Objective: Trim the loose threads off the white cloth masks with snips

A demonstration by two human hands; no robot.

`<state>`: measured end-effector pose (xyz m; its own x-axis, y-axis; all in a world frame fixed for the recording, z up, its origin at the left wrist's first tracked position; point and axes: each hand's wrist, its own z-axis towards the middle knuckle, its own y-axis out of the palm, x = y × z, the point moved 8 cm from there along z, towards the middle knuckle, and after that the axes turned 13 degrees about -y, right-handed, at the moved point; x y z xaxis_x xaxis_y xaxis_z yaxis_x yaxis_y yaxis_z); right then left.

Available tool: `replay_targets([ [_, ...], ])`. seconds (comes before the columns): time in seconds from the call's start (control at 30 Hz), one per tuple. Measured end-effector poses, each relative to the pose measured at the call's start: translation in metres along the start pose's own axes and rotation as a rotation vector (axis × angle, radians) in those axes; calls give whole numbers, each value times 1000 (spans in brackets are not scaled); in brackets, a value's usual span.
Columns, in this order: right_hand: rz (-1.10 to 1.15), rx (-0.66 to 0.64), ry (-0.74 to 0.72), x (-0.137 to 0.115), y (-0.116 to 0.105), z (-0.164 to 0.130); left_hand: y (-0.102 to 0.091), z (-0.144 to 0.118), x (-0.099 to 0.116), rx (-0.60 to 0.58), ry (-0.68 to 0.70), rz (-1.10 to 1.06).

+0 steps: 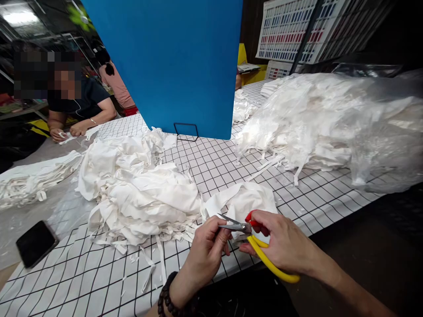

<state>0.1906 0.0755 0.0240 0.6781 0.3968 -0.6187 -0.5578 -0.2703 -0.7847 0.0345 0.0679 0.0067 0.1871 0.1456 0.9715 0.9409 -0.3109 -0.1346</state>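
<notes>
Head view: scissors [261,254], five o'clock, are being gripped by right hand [280,242] — best kept off pinched left hand [207,247], contents unclear.

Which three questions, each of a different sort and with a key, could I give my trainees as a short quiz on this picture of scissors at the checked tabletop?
1. Which hand holds the scissors?
2. True or false: the blades are parted.
3. Complete the sentence: a dark beaded bracelet circles the wearer's ____ wrist.

Key:
1. The right hand.
2. True.
3. Left.
</notes>
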Motion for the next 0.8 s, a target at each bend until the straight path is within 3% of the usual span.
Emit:
replay_targets([
  [0.5, -85, -12, -50, -6, -4, 1, -4, -3, 2, -47, -23, 55],
  [0.8, -49, 33, -63, 3, 5, -1, 3, 1, -14, -114, -160, -134],
])
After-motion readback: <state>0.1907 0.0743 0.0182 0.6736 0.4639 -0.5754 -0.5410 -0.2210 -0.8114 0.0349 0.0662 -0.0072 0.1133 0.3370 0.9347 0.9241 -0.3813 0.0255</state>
